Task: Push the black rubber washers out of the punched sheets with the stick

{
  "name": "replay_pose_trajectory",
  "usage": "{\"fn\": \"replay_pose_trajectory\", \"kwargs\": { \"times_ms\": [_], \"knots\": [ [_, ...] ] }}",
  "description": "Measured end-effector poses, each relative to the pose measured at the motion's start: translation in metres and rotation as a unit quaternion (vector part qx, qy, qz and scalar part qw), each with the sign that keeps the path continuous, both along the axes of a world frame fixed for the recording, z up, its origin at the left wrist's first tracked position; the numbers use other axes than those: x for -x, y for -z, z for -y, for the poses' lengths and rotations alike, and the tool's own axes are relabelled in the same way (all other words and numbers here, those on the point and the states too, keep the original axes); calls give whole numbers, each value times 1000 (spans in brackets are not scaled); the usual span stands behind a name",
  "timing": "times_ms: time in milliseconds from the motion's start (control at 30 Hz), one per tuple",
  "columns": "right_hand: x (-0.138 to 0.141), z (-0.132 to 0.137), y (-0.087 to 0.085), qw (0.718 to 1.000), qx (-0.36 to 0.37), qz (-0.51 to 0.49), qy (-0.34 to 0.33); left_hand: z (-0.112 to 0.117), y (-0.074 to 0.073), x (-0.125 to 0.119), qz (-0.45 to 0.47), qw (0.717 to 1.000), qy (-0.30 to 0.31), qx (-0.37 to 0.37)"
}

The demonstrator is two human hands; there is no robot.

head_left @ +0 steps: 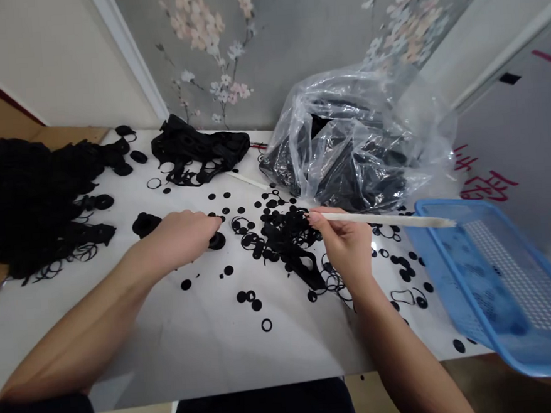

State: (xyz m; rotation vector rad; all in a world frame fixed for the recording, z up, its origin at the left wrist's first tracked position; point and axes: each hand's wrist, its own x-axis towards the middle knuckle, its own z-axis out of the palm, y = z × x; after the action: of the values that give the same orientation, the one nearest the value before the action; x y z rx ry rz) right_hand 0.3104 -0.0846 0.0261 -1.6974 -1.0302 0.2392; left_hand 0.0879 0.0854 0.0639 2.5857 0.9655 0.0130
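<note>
My left hand (183,239) is closed over a black rubber piece (145,225); black parts show at both sides of the fist, and its grip is partly hidden. In my right hand (349,245) is a thin whitish stick (389,218), pinched between thumb and fingers. One end of it points right, over the basket's rim; the other end is hidden at the fingertips. Just left of those fingertips lies a heap of small black rubber rings and scraps (286,231). Loose black discs (249,299) and a thin ring (267,325) are scattered around it on the white table (196,363).
A large pile of black rubber pieces (33,192) covers the left end. At the back lie a black rubber bundle (200,145), another pale stick (250,180) and a clear plastic bag (347,145) with black contents. A blue basket (497,348) overhangs the right edge.
</note>
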Motion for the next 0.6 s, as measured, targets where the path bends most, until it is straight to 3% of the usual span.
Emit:
{"fn": "replay_pose_trajectory", "kwargs": {
  "times_ms": [100, 300, 467, 600],
  "knots": [
    [0, 0, 0, 999, -8, -54, -5, -3, -2, -2, -114, 993, 39, -13],
    [4, 1, -4, 986, -60, -153, -7, 0, -15, -6, -156, 987, 14, 20],
    [2, -3, -4, 947, -117, -293, -55, 7, -19, -8, -124, 992, -20, 4],
    [9, -3, -8, 922, -107, -345, -143, 32, -8, -28, -9, 999, 31, -16]
  ]
}}
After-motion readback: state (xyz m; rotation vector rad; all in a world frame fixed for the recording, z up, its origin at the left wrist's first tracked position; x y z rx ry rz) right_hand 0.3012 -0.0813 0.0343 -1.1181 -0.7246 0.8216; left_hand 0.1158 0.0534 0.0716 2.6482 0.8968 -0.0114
